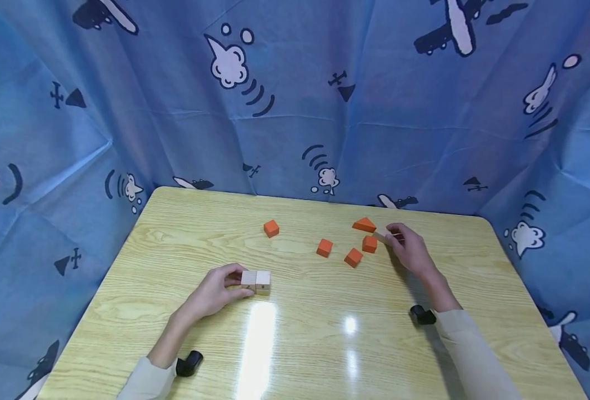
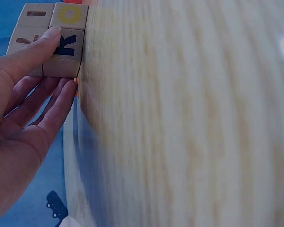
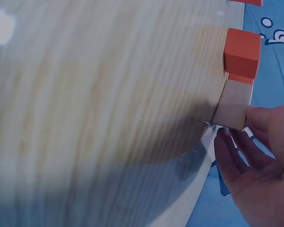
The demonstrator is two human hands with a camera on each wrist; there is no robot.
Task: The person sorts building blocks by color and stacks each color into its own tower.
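At the left, my left hand (image 1: 214, 291) grips pale wooden cube blocks (image 1: 256, 281) between thumb and fingers. In the left wrist view the letter blocks (image 2: 62, 64) sit two by two, printed with dark and yellow characters; the thumb lies across their face. On the far right, my right hand (image 1: 412, 253) pinches a plain wooden block (image 1: 382, 237) by one end. That wooden piece (image 3: 233, 104) has a slanted outline in the right wrist view. Close to it are an orange triangular block (image 1: 364, 224) and an orange cube (image 1: 369, 244).
Two more orange cubes, one on the left (image 1: 324, 248) and one nearer the front (image 1: 353, 258), lie mid-table. Another orange block (image 1: 271, 228) stands farther back left. A blue printed curtain (image 1: 285, 150) surrounds the back and sides of the wooden table (image 1: 315, 333).
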